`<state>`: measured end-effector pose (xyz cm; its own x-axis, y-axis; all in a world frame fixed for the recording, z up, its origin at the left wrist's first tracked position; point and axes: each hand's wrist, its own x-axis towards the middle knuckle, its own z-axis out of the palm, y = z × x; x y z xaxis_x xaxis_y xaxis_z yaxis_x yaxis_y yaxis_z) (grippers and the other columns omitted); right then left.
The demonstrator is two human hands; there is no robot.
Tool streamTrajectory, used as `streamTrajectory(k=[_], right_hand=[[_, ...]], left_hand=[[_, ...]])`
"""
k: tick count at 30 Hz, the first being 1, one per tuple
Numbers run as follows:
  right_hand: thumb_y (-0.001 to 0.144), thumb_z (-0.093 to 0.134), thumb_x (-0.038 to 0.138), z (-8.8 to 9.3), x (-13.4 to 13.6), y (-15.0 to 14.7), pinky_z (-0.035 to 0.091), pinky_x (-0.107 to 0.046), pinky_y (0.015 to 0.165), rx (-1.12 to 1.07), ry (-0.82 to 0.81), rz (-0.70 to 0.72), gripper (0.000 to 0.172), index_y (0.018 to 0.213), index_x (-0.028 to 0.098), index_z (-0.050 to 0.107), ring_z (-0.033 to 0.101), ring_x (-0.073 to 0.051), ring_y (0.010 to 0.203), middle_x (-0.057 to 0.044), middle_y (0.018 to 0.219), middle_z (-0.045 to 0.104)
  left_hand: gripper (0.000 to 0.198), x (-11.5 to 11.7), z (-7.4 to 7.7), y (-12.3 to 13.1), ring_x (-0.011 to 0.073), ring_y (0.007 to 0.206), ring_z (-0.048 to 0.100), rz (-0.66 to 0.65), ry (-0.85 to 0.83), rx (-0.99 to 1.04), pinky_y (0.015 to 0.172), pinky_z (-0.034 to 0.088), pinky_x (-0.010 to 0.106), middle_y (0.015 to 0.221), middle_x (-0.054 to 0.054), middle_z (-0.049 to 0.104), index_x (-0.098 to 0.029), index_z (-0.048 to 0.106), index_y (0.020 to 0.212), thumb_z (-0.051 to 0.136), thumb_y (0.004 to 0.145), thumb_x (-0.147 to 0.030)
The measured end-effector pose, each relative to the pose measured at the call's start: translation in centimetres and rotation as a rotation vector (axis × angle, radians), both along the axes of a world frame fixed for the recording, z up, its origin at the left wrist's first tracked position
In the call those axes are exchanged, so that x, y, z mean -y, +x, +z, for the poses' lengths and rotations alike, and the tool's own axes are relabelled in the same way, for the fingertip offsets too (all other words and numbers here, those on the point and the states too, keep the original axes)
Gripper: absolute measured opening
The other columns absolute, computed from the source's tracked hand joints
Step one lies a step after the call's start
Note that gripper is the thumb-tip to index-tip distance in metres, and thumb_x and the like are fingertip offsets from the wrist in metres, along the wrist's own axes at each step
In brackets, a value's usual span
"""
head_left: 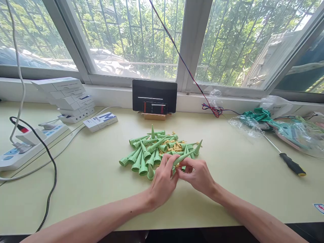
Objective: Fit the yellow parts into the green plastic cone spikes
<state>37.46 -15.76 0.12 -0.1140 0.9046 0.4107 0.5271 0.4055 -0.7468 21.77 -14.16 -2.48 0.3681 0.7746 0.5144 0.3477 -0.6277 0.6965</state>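
Note:
In front of me my left hand (164, 177) is closed around a green hollow plastic spike (183, 157), whose tip points up to the right. My right hand (197, 173) pinches beside it, fingertips touching the spike's wide end. A small tan peg (177, 165) shows between those fingertips, mostly hidden. Just beyond both hands lies a heap of similar green spikes (137, 162), most on their sides with ribbed open ends showing. A few stand upright on those ends. Loose tan pegs (174, 146) are scattered among them at the heap's back right.
A tablet (155, 92) and a phone (162, 108) lean at the window. White boxes (73, 98) are stacked left, with a single box (100, 122) nearby. A power strip (32, 145) and cables lie left. A screwdriver (292, 164) and plastic bags (255, 118) lie right.

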Motion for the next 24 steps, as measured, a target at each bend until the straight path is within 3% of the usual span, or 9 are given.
streamTrajectory(k=[10,24], right_hand=[[0.077,0.061,0.018,0.06,-0.18,0.21,0.045,-0.02,0.043,-0.074,-0.074,0.064,0.01,0.08,0.013,0.07,0.053,-0.009,0.039,0.001,0.053,0.062],[0.081,0.058,0.019,0.27,-0.45,0.49,0.041,-0.019,0.042,-0.064,-0.087,0.146,0.015,0.077,0.014,0.071,0.045,-0.008,0.039,0.004,0.046,0.052]], left_hand=[[0.042,-0.29,0.21,-0.02,0.0072,0.058,0.042,-0.038,0.007,0.023,0.058,0.047,0.023,0.102,0.003,0.049,-0.026,0.046,0.126,0.049,0.088,-0.007],[0.038,-0.12,0.49,0.03,0.0057,0.055,0.042,-0.067,0.022,0.064,0.049,0.044,0.019,0.099,0.002,0.048,-0.026,0.048,0.124,0.049,0.089,-0.009]])
